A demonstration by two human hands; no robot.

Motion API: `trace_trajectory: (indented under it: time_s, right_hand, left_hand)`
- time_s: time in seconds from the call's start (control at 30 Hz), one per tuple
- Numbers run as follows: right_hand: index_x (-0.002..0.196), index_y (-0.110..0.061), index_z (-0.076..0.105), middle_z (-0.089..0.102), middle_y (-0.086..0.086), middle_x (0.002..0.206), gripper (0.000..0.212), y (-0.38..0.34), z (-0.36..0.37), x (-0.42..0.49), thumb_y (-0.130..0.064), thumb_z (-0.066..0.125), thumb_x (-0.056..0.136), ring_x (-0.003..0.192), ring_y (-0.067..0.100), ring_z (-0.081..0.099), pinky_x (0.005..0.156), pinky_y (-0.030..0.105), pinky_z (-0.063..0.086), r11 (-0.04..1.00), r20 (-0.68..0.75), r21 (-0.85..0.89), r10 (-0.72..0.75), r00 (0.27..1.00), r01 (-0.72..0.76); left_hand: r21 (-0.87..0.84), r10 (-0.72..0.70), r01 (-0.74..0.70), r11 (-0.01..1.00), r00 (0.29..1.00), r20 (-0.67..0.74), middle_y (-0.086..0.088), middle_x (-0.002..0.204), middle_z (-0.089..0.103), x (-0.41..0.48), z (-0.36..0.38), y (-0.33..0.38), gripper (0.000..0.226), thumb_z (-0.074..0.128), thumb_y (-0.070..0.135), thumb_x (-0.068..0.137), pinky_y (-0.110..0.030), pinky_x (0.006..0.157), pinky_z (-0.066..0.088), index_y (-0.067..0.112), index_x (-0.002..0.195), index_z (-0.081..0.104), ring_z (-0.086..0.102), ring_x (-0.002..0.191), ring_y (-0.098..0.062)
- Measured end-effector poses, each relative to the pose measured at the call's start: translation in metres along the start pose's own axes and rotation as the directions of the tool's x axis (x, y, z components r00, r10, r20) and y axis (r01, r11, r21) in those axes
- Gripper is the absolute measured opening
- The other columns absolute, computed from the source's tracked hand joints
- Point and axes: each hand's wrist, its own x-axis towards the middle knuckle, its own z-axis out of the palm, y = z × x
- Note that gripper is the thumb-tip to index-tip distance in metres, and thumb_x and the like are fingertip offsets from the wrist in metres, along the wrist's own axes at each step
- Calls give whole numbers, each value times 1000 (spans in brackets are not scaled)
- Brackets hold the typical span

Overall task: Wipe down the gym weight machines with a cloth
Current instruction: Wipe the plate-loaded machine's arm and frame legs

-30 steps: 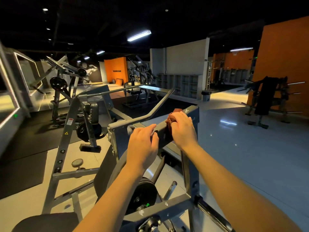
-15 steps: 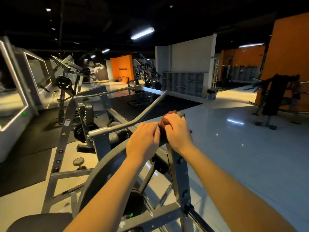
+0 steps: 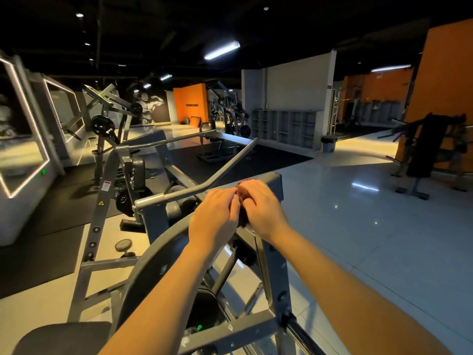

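Observation:
A grey steel weight machine stands right in front of me, with a bent handle bar running off to the upper right. A dark red cloth is bunched on top of the machine's upright post. My right hand grips the cloth from the right. My left hand meets it from the left, its curled fingertips pinching the cloth's near edge. Most of the cloth is hidden between the two hands.
A black seat pad sits at the bottom left. More machines stand on black mats to the left, beside lit mirrors. A glossy tiled floor stretches right toward a dark rack and an orange wall.
My left hand slid right along the frame until it met the right hand at the cloth. The view shifted, so both hands sit higher up the post.

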Motion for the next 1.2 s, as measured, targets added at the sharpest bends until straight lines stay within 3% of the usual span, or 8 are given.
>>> trace_trajectory:
  time_s: [0.17, 0.33, 0.53, 0.67, 0.87, 1.03, 1.1, 1.2]
  right_hand:
    - [124, -30, 60, 60, -9, 130, 38, 6, -12, 9, -34, 32, 98, 125, 10, 48, 120, 39, 23, 987, 2, -150, -53, 999, 53]
    - [114, -26, 63, 61, -4, 117, 49, 17, -27, 46, -40, 21, 93, 115, 16, 50, 112, 43, 36, 952, -89, -235, 180, 980, -196]
    - [124, -28, 60, 59, -8, 133, 37, -11, 2, -2, -35, 32, 100, 129, 11, 48, 122, 45, 28, 998, 19, -65, 19, 1000, -18]
    - [138, -32, 53, 50, -10, 149, 41, 0, -5, -1, -34, 32, 103, 146, 11, 33, 127, 48, 9, 987, 42, -163, 4, 999, 3]
    - [136, -26, 54, 52, -3, 145, 35, -9, 8, 5, -32, 34, 108, 134, 15, 47, 113, 44, 44, 990, -58, -51, 125, 990, -128]
    - [138, -27, 56, 49, -1, 146, 34, -34, 13, -32, -25, 42, 108, 127, 9, 46, 110, 29, 40, 996, -23, 45, 76, 997, -75]
    - [137, -27, 58, 50, 0, 143, 33, -46, 11, -49, -24, 43, 107, 118, 6, 45, 105, 23, 39, 982, -48, 129, 142, 989, -134]
    - [138, -30, 57, 57, -4, 141, 33, -53, 9, -79, -26, 48, 106, 122, 11, 53, 108, 35, 46, 963, -80, 205, 193, 978, -173]
  left_hand:
    - [-20, 17, -17, 1000, 1000, 4, 11, 116, 67, -1, -1, -3, 32, 35, 34, 108, -19, 91, 34, 29, 119, 64, 52, 108, -5]
    - [21, -18, 18, 1000, 1000, 4, 11, 131, 64, 2, 6, -7, 39, 35, 39, 107, -17, 99, 33, 27, 135, 60, 52, 123, -6]
    - [-55, -29, 27, 998, 999, -37, 11, 116, 67, 1, 1, -3, 31, 35, 35, 108, -20, 93, 40, 28, 120, 63, 54, 106, -6]
    - [-60, 17, -18, 998, 1000, -21, 11, 116, 67, -2, -4, -3, 30, 36, 33, 108, -18, 91, 34, 28, 120, 63, 52, 104, -3]
    - [-72, 47, -48, 996, 999, -12, 10, 115, 68, -1, -5, -1, 29, 38, 33, 108, -13, 88, 35, 26, 119, 64, 52, 102, -2]
    - [-225, 10, -27, 974, 997, -76, 13, 111, 65, -25, -18, -17, 25, 45, 28, 106, -29, 98, 45, 25, 121, 64, 50, 102, 1]
    - [-303, -1, -20, 953, 998, -68, 17, 112, 63, -44, -22, -10, 25, 46, 30, 106, -26, 99, 45, 26, 124, 62, 52, 105, 3]
    - [-439, -60, 44, 897, 998, -22, 27, 109, 60, -69, -17, 14, 21, 51, 34, 104, -16, 91, 45, 36, 124, 56, 56, 106, 7]
